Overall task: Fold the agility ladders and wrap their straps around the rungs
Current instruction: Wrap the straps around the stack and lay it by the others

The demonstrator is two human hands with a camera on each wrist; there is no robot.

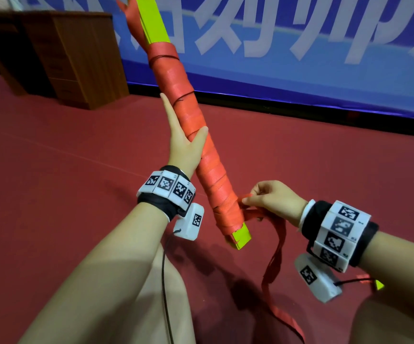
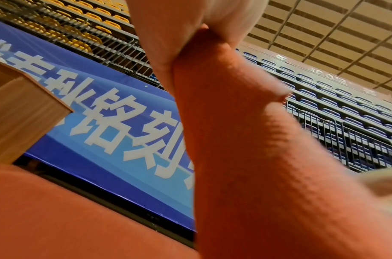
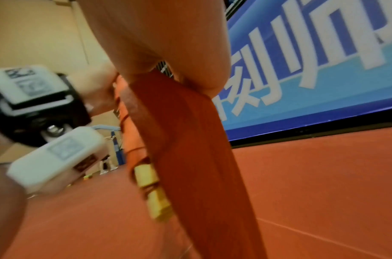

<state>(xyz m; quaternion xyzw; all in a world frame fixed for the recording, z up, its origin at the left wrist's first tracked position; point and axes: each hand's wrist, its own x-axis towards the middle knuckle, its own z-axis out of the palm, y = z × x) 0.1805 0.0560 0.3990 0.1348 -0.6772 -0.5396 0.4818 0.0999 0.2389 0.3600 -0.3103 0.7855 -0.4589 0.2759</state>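
A bundle of lime-green rungs [image 1: 241, 236] stands tilted in the air, wound along most of its length with orange-red strap [image 1: 193, 115]. My left hand [image 1: 183, 142] holds the bundle at its middle, thumb across the front and fingers behind. My right hand [image 1: 265, 198] pinches the loose strap [image 1: 274, 254] beside the bundle's lower end. The free strap tail hangs down to the floor. In the left wrist view the wrapped bundle [image 2: 246, 157] fills the middle. In the right wrist view the strap [image 3: 190, 149] drops from my fingers past the rung ends [image 3: 155, 192].
A red sports floor [image 1: 64, 150] lies all around. A wooden cabinet [image 1: 59, 55] stands at the far left against a blue banner [image 1: 300, 45]. Another green rung tip [image 1: 379, 285] with strap shows behind my right wrist. My knees are at the bottom.
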